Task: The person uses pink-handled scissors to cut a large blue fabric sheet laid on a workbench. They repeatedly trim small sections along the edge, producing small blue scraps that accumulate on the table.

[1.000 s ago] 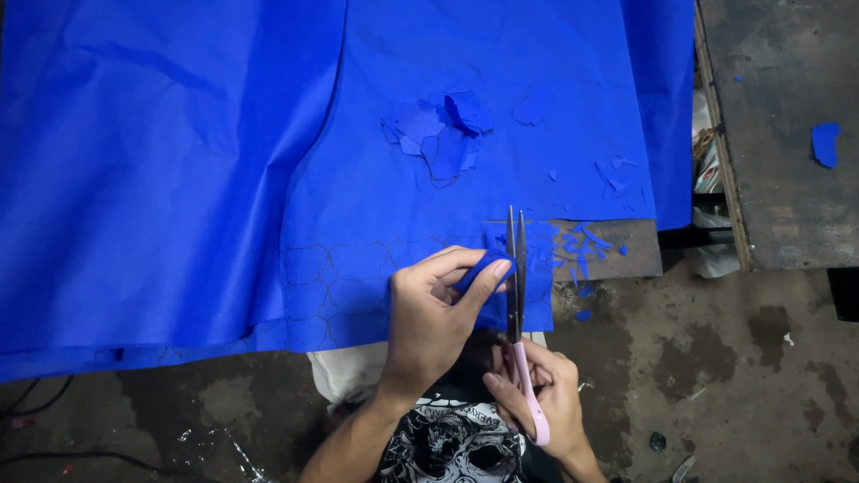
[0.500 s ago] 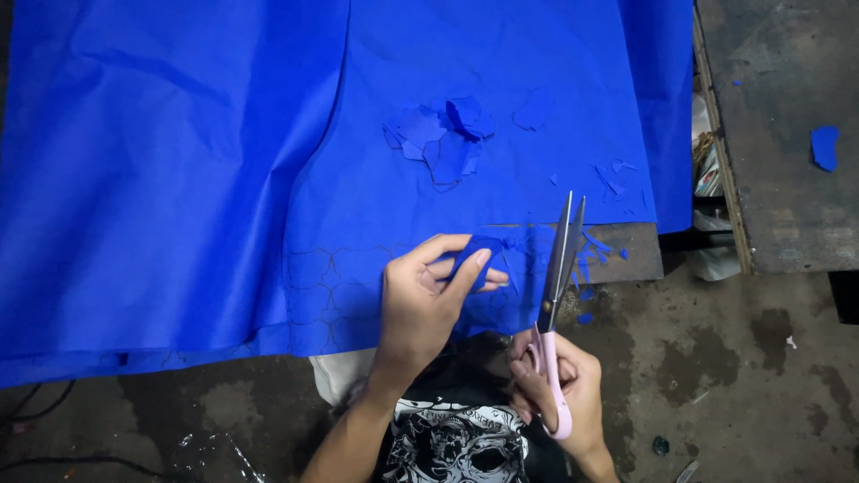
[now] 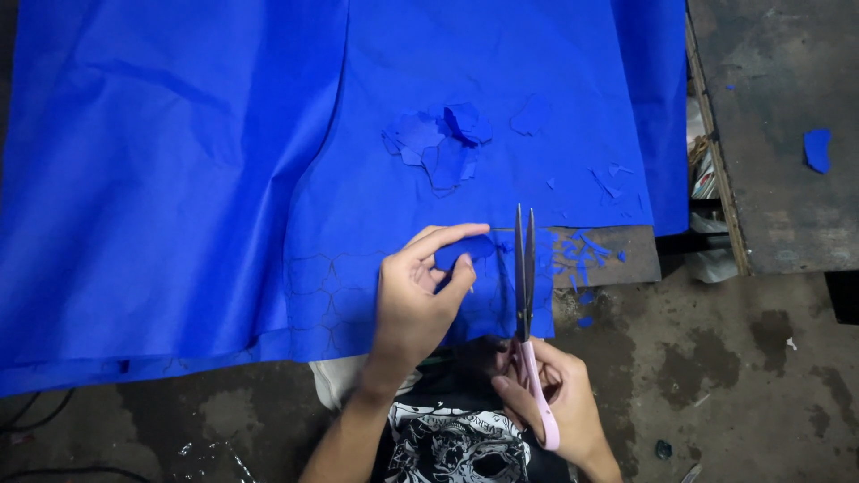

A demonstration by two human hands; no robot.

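Observation:
A large blue sheet [image 3: 268, 134] covers the table, with pencilled outlines near its front edge. My left hand [image 3: 416, 300] pinches a small blue cut piece [image 3: 463, 250] between thumb and fingers, over the sheet's front edge. My right hand [image 3: 550, 402] grips pink-handled scissors [image 3: 525, 295]; their blades point away from me and are closed, just right of the pinched piece. A heap of cut blue pieces [image 3: 443, 143] lies further back on the sheet.
Small blue scraps [image 3: 582, 255] litter the bare table corner. A second dark table [image 3: 778, 134] stands at the right with one blue scrap [image 3: 816, 149] on it. Stained concrete floor [image 3: 716, 385] lies below, and cables trail at the lower left.
The scissor blades, open and tilted right half a second ago, have closed and stand straight. My left hand still pinches the blue piece, shifted slightly.

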